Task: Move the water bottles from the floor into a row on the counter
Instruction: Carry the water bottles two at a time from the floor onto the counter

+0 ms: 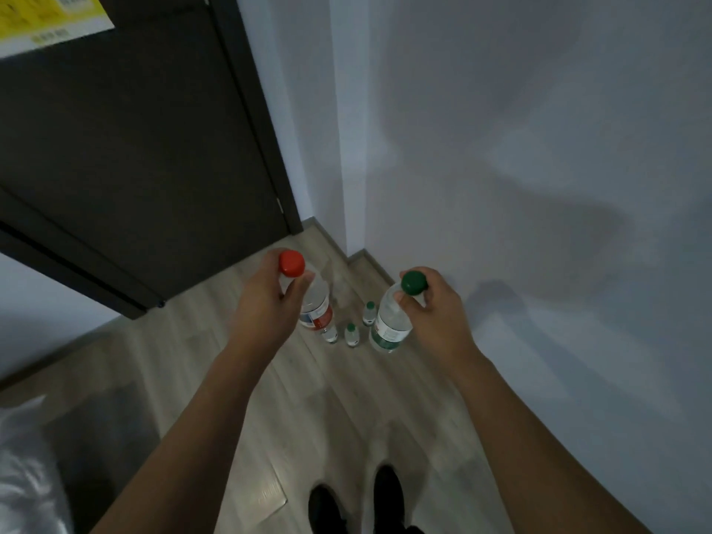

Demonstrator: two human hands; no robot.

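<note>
My left hand (266, 306) grips the neck of a clear water bottle with a red cap (316, 306), held up above the floor. My right hand (435, 306) grips the neck of a second clear bottle with a green cap (391, 325), also lifted. Far below, between the two held bottles, three more bottles stand upright on the wooden floor: one partly hidden behind the red-capped bottle (330, 334), one in the middle with a green cap (351, 334), and one further back (369, 313). No counter is in view.
A dark door (135, 156) fills the upper left, with a yellow poster (46, 21) on it. A pale wall (520, 167) runs along the right and meets the floor at a corner. My dark shoes (358, 502) stand at the bottom. Something pale and plastic-like (27, 464) lies at the lower left.
</note>
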